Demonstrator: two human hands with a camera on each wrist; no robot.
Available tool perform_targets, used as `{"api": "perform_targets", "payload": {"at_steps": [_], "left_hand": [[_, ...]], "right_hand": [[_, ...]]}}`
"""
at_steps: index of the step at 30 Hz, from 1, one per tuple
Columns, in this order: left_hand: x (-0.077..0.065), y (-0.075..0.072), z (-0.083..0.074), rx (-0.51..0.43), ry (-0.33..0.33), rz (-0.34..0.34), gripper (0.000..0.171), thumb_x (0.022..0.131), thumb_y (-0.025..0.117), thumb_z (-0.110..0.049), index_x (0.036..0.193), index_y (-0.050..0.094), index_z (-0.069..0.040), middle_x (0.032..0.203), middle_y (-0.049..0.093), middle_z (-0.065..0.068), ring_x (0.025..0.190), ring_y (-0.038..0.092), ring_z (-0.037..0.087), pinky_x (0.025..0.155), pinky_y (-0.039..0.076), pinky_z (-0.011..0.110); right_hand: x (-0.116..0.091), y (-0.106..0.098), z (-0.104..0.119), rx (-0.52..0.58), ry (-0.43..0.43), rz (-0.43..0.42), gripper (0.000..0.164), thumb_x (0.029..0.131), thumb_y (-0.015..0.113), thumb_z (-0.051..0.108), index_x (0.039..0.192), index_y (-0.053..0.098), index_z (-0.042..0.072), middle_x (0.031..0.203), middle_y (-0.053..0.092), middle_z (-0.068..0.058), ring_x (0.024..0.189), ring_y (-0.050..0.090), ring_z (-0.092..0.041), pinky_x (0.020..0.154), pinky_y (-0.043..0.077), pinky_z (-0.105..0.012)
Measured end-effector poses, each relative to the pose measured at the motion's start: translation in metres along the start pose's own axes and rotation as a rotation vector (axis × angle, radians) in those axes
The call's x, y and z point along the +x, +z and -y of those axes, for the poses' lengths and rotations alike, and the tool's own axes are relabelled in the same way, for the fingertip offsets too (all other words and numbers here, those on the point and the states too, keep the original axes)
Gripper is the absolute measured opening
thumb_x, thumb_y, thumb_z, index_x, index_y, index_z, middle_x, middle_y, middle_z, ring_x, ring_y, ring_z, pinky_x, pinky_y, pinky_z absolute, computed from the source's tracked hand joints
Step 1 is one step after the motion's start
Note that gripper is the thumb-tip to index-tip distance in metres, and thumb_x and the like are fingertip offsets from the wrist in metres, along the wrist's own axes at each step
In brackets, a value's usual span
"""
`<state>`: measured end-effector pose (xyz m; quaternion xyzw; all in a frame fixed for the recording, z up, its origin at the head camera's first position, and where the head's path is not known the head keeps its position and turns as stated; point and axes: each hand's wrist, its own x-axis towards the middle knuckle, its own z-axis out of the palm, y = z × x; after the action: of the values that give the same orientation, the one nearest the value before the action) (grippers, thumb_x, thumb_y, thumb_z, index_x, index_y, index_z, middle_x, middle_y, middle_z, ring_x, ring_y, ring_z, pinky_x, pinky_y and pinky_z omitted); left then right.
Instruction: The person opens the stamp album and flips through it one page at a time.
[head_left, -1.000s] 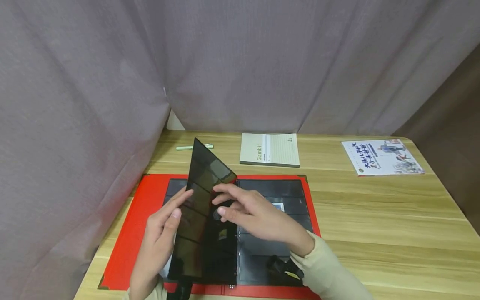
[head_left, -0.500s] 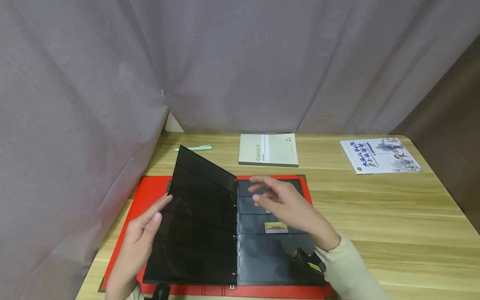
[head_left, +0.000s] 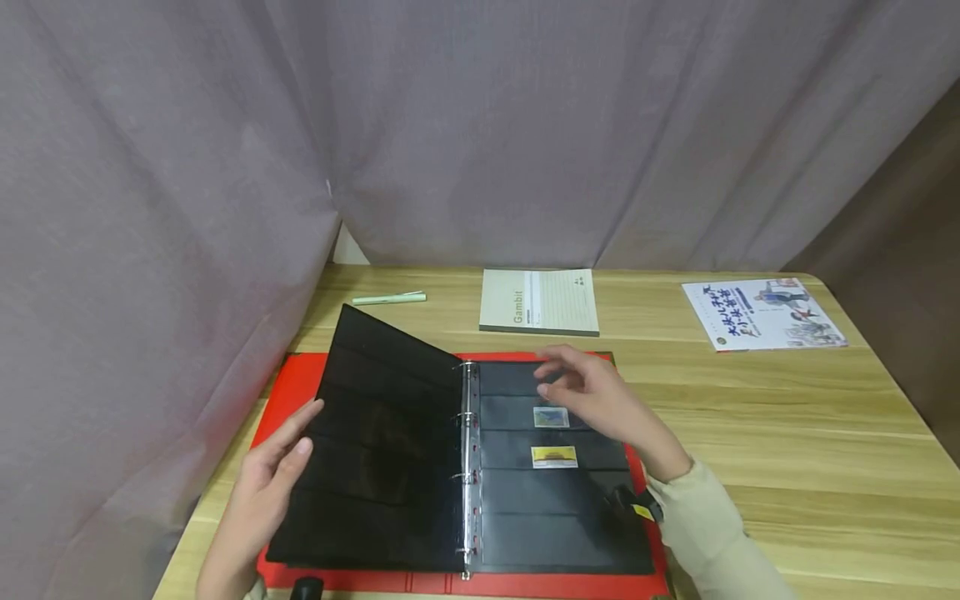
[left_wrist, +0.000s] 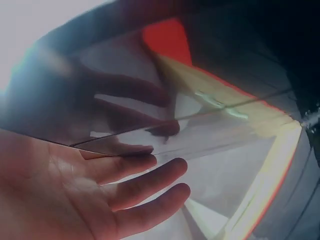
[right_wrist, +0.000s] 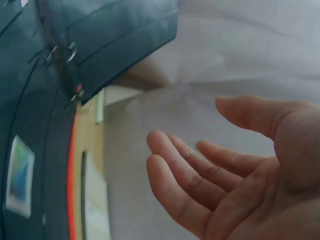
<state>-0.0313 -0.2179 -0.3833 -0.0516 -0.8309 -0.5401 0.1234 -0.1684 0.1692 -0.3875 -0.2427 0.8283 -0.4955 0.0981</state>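
A ring-bound stamp album with red covers lies spread on the table. Its black pocket leaf leans up to the left of the metal rings. My left hand touches that leaf's outer edge with extended fingers; the left wrist view shows the fingers beside the glossy sheet, which mirrors them. Over the upper part of the right-hand page hovers my right hand, loosely bent and holding nothing. That page carries a bluish stamp and, one strip lower, a yellow stamp.
Behind the album are a pale green pen and a Gambit notebook. A white illustrated booklet lies at the far right of the wooden table. Grey curtains hang along the back and left.
The black leaf has swung left and down with my left hand at its edge. My right hand has moved right, away from the leaf, and both stamps now show.
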Motion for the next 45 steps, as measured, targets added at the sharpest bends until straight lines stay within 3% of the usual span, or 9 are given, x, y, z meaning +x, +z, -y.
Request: {"api": "perform_targets", "payload": {"at_steps": [4,6,12,14,20,28,35,42,45], "left_hand": [[-0.002,-0.004,0.01,0.017,-0.03,0.0,0.041,0.103,0.053,-0.006,0.144,0.053,0.001,0.14,0.055,-0.014,0.126,0.047,-0.006,0.098,0.036,0.009],[-0.003,-0.006,0.014,0.029,-0.052,0.013,0.041,0.104,0.053,-0.007,0.144,0.053,0.001,0.142,0.055,-0.007,0.126,0.046,-0.005,0.097,0.036,0.008],[-0.003,-0.013,0.029,0.044,-0.116,0.071,0.044,0.105,0.053,-0.01,0.146,0.048,0.003,0.149,0.046,0.02,0.138,0.041,0.035,0.096,0.035,0.006],[-0.003,-0.014,0.035,0.042,-0.116,0.073,0.045,0.104,0.054,-0.009,0.146,0.047,0.006,0.149,0.046,0.024,0.138,0.042,0.03,0.096,0.035,0.006],[-0.003,-0.013,0.055,0.019,-0.133,0.066,0.044,0.103,0.055,-0.005,0.144,0.048,0.008,0.141,0.051,0.028,0.113,0.053,-0.006,0.089,0.041,0.007],[-0.004,-0.012,0.064,0.006,-0.204,0.082,0.045,0.103,0.057,-0.007,0.145,0.046,0.007,0.144,0.048,0.027,0.107,0.057,0.0,0.084,0.045,0.012],[-0.004,-0.007,0.074,0.049,-0.235,0.102,0.044,0.104,0.056,-0.01,0.143,0.047,0.008,0.143,0.05,0.028,0.127,0.051,0.037,0.091,0.037,0.005],[-0.005,0.001,0.081,0.03,-0.24,0.075,0.043,0.103,0.057,-0.006,0.14,0.048,0.012,0.138,0.054,0.031,0.126,0.054,0.031,0.092,0.039,0.005],[-0.006,0.002,0.08,0.036,-0.247,0.069,0.042,0.103,0.056,-0.006,0.14,0.048,0.012,0.137,0.054,0.033,0.126,0.054,0.04,0.089,0.039,0.004]], "right_hand": [[0.002,-0.006,-0.019,-0.037,0.021,0.017,0.052,0.092,0.071,0.005,0.14,0.052,-0.004,0.117,0.066,-0.018,0.092,0.069,-0.022,0.078,0.057,-0.031],[0.003,-0.009,-0.029,-0.061,0.029,0.017,0.053,0.091,0.073,0.004,0.139,0.052,-0.006,0.117,0.066,-0.02,0.092,0.069,-0.023,0.078,0.057,-0.033],[0.004,-0.017,-0.051,-0.188,0.077,-0.011,0.058,0.086,0.077,0.003,0.136,0.052,-0.009,0.12,0.065,-0.026,0.105,0.064,-0.037,0.091,0.053,-0.052],[0.005,-0.018,-0.057,-0.23,0.108,-0.006,0.063,0.084,0.079,0.004,0.138,0.05,-0.009,0.125,0.062,-0.028,0.114,0.06,-0.043,0.097,0.048,-0.058],[0.004,-0.017,-0.073,-0.333,0.195,0.042,0.089,0.077,0.086,0.006,0.148,0.036,-0.011,0.147,0.043,-0.032,0.134,0.041,-0.049,0.108,0.034,-0.063],[0.0,-0.017,-0.087,-0.37,0.22,0.089,0.112,0.068,0.093,0.013,0.154,0.025,-0.009,0.155,0.027,-0.033,0.141,0.028,-0.05,0.111,0.028,-0.065],[0.001,-0.017,-0.096,-0.443,0.261,0.098,0.119,0.065,0.096,0.018,0.155,0.022,-0.008,0.157,0.023,-0.035,0.143,0.024,-0.052,0.112,0.027,-0.065],[0.003,-0.018,-0.096,-0.451,0.284,0.091,0.116,0.065,0.097,0.016,0.153,0.025,-0.012,0.154,0.033,-0.034,0.138,0.037,-0.048,0.111,0.031,-0.061],[0.004,-0.02,-0.096,-0.465,0.291,0.088,0.115,0.066,0.097,0.015,0.152,0.027,-0.012,0.151,0.038,-0.034,0.134,0.043,-0.046,0.11,0.034,-0.059]]}}
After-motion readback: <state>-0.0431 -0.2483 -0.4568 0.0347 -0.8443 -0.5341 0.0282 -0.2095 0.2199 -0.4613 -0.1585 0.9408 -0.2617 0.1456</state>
